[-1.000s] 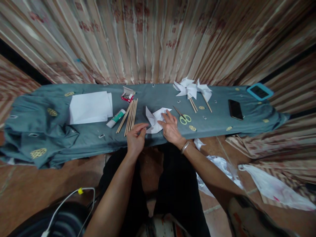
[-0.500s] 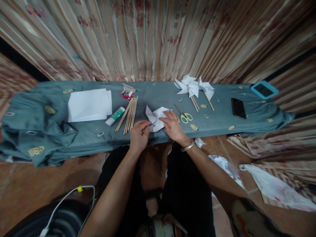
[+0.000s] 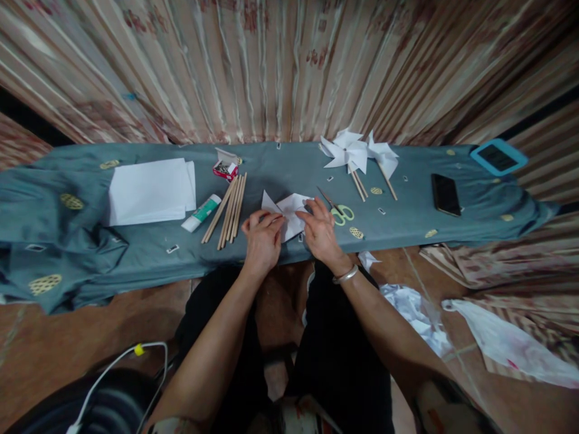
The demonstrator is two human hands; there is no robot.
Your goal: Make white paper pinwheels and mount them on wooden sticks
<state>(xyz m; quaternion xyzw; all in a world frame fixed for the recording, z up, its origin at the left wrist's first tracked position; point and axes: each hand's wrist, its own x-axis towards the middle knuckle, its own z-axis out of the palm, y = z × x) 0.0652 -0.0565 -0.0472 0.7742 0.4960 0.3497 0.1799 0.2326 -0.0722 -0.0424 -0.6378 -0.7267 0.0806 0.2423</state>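
Observation:
A half-folded white paper pinwheel (image 3: 289, 212) lies near the front edge of a bench draped in grey-blue cloth (image 3: 136, 253). My left hand (image 3: 262, 241) rests on its left flap with fingertips pinched on the paper. My right hand (image 3: 320, 232), a metal bangle on the wrist, presses the right side of the same paper. Green-handled scissors (image 3: 340, 212) lie just right of my right hand. A bundle of wooden sticks (image 3: 227, 211) lies just left of my left hand.
A glue tube (image 3: 200, 213), a small red box of pins (image 3: 225, 170) and a stack of white sheets (image 3: 151, 190) sit to the left. Finished paper pinwheels (image 3: 357, 154), a black phone (image 3: 446, 194) and a blue-cased device (image 3: 497, 157) lie right. Crumpled paper and plastic (image 3: 497, 343) litter the floor.
My left hand has moved right and forward onto the paper's left flap. My right hand stays on the paper. The view has shifted slightly.

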